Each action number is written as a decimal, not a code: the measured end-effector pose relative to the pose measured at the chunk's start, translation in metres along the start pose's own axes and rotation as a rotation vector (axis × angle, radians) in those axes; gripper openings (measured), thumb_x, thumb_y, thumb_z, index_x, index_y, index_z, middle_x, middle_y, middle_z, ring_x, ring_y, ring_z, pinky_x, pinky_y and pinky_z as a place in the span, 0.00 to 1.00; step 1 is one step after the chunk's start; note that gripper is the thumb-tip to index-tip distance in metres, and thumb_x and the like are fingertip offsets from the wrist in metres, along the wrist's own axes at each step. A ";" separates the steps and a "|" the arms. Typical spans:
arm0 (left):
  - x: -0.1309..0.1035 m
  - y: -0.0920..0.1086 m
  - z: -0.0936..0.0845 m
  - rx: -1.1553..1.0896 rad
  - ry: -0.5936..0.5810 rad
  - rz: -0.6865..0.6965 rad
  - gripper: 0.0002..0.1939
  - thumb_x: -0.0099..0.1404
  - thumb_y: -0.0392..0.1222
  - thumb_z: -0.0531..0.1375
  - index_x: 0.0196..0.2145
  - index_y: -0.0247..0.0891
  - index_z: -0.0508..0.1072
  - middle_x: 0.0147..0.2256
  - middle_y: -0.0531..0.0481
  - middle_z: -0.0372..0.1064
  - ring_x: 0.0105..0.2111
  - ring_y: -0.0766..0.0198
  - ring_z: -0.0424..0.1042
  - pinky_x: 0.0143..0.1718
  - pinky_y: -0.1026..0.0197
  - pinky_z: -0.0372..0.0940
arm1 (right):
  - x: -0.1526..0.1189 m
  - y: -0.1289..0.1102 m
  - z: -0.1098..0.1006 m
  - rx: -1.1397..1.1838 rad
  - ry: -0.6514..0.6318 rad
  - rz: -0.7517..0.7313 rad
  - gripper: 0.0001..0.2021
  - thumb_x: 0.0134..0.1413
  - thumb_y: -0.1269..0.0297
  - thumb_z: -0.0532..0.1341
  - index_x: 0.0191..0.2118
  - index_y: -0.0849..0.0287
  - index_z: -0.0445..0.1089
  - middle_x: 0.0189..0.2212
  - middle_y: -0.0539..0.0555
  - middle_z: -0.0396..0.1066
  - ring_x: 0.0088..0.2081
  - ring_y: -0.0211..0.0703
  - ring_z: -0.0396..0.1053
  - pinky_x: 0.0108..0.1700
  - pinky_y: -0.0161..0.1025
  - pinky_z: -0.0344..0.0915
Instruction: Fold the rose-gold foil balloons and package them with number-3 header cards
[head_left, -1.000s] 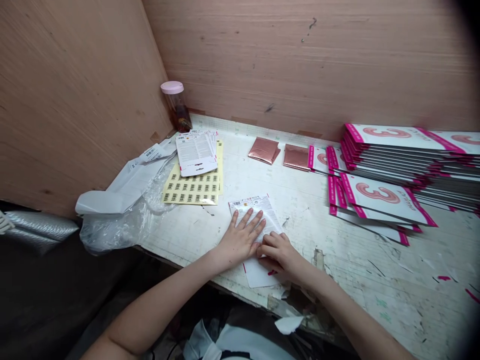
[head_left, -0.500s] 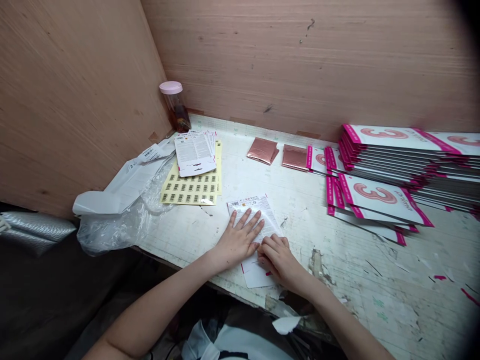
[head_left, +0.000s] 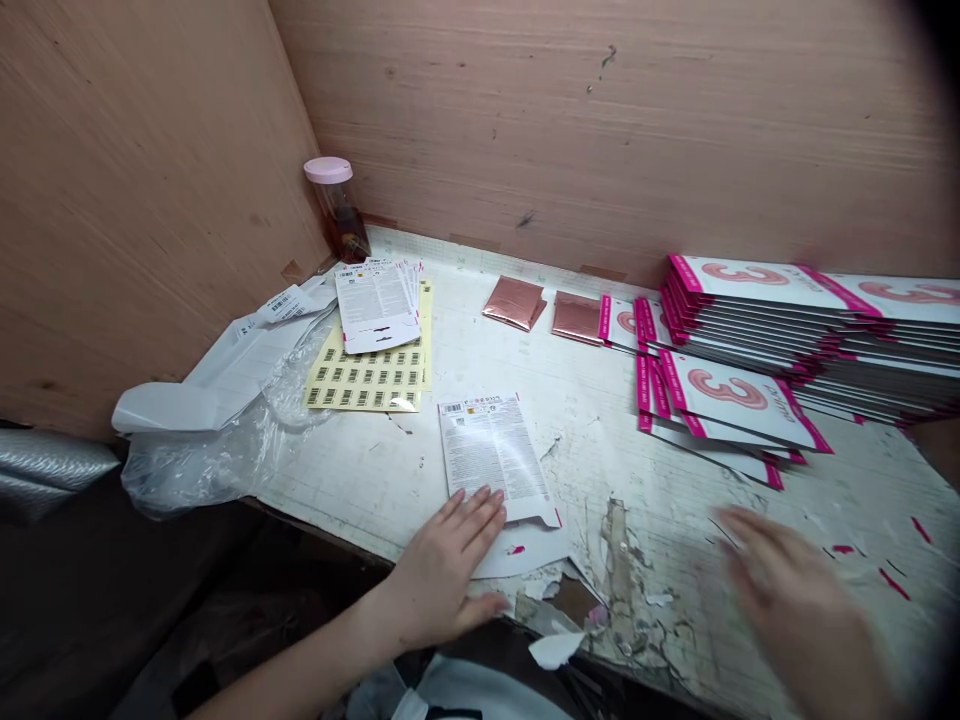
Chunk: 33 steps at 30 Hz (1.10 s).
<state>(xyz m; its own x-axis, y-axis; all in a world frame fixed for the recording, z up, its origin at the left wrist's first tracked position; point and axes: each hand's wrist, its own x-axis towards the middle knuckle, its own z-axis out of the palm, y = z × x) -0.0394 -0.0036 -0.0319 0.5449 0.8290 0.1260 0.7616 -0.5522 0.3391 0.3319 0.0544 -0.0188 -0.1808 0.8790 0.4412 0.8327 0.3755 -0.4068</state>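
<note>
A white printed packet (head_left: pixel 491 450) lies flat near the table's front edge, its text side up and its flap end towards me. My left hand (head_left: pixel 454 560) rests on the packet's lower left part with the fingers stretched out, pressing nothing into the palm that I can see. Off to the right, my right hand (head_left: pixel 799 600) is smeared by motion above the worn tabletop, apart from the packet. Whether its fingers hold anything cannot be made out.
At right are piles of pink-edged packets (head_left: pixel 731 395) printed with a 3. Folded rose-gold foil pieces (head_left: pixel 512 302) lie at the back. Left are printed packets (head_left: pixel 375 305), a barcode sticker sheet (head_left: pixel 364 385), clear plastic (head_left: pixel 202 465) and a pink-lidded jar (head_left: pixel 341 210).
My right hand has left the packet and swung far to the right. My left hand has slid down towards the packet's lower end, uncovering its printed face.
</note>
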 end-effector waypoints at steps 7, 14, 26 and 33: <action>-0.047 -0.017 0.010 0.107 0.038 0.160 0.34 0.69 0.54 0.56 0.65 0.31 0.56 0.63 0.40 0.60 0.66 0.51 0.52 0.66 0.43 0.51 | -0.017 -0.139 0.087 0.154 -0.491 -0.685 0.23 0.62 0.65 0.60 0.61 0.66 0.63 0.62 0.64 0.62 0.65 0.60 0.55 0.58 0.55 0.68; -0.065 -0.010 0.007 -0.090 0.344 0.029 0.17 0.69 0.34 0.57 0.54 0.38 0.71 0.40 0.45 0.76 0.45 0.57 0.72 0.49 0.51 0.69 | -0.035 -0.157 0.089 0.130 -0.246 -0.628 0.13 0.61 0.73 0.58 0.50 0.66 0.70 0.41 0.62 0.75 0.43 0.56 0.71 0.42 0.54 0.72; -0.027 -0.006 -0.011 -0.153 0.211 -0.870 0.24 0.49 0.46 0.73 0.39 0.39 0.68 0.38 0.49 0.67 0.39 0.53 0.71 0.35 0.55 0.67 | -0.027 -0.161 0.108 0.239 -0.273 0.266 0.12 0.56 0.57 0.63 0.40 0.54 0.61 0.32 0.53 0.65 0.33 0.50 0.66 0.32 0.44 0.65; -0.044 -0.008 -0.019 -0.894 0.162 -0.815 0.13 0.58 0.48 0.67 0.34 0.40 0.68 0.27 0.53 0.70 0.27 0.58 0.72 0.26 0.60 0.65 | -0.021 -0.159 0.090 0.826 -0.510 0.484 0.14 0.56 0.51 0.63 0.35 0.55 0.62 0.28 0.50 0.68 0.31 0.44 0.69 0.32 0.40 0.66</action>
<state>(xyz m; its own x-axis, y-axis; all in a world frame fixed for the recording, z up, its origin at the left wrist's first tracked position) -0.0765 -0.0343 -0.0221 -0.0782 0.9408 -0.3298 0.3158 0.3372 0.8869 0.1558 0.0027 -0.0358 -0.2834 0.9339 -0.2178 0.2997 -0.1295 -0.9452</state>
